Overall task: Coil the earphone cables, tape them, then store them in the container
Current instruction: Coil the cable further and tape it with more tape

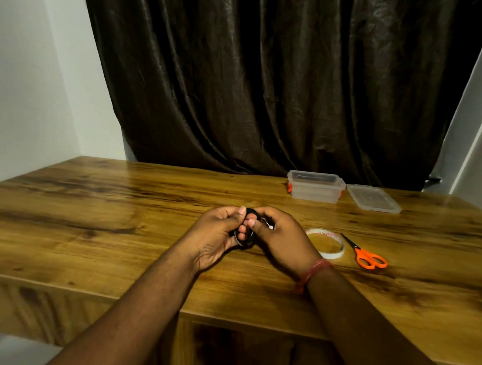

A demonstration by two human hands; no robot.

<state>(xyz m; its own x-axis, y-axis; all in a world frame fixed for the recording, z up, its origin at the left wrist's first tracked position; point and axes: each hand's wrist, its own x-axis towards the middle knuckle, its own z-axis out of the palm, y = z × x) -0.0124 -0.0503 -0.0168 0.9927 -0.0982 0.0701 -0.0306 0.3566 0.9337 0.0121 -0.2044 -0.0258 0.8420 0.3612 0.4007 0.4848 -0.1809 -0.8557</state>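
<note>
A coil of black earphone cable (247, 238) is held between both hands above the middle of the wooden table (92, 201). My left hand (217, 234) grips the coil from the left, fingers curled round it. From the right, my right hand (281, 235) pinches the same coil, and a small white tip shows near its thumb. Most of the cable is hidden by the fingers. A roll of clear tape (326, 242) lies flat just right of my right hand. The clear plastic container (315, 187) stands open at the back right.
The container's lid (373, 198) lies flat to the right of it. Orange-handled scissors (366, 255) lie beside the tape roll. A dark curtain (268, 85) hangs behind the table. The table's front edge is near my forearms.
</note>
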